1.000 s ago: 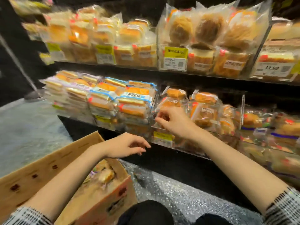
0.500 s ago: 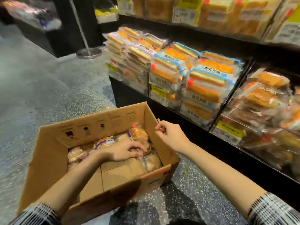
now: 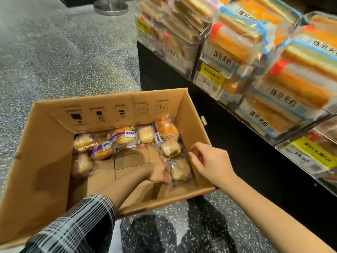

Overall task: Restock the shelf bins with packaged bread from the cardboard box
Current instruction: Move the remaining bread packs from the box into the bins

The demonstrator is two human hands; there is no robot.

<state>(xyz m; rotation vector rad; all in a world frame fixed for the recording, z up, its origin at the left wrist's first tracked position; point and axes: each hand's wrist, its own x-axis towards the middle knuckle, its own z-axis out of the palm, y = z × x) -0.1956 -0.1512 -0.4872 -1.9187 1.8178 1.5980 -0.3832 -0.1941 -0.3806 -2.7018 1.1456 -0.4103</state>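
An open cardboard box (image 3: 45, 143) sits on the floor with several clear-wrapped buns (image 3: 125, 136) along its far and right sides. My left hand (image 3: 158, 173) is deep in the box and grips the wrapper of a bun packet (image 3: 180, 170) at the right wall. My right hand (image 3: 211, 163) hovers over the box's right edge, fingers loosely curled, holding nothing. Clear shelf bins (image 3: 235, 57) stacked with packaged sandwich bread stand to the right.
Speckled grey floor (image 3: 63, 52) lies to the left and behind the box. A round metal stand base (image 3: 110, 5) sits at the top. Yellow price tags (image 3: 209, 77) front the bins above a black shelf base (image 3: 255, 157).
My view has dropped from the shelf to the box. My right hand left the shelf bin and came over the box's right edge. My left hand reached down and took hold of a bun packet.
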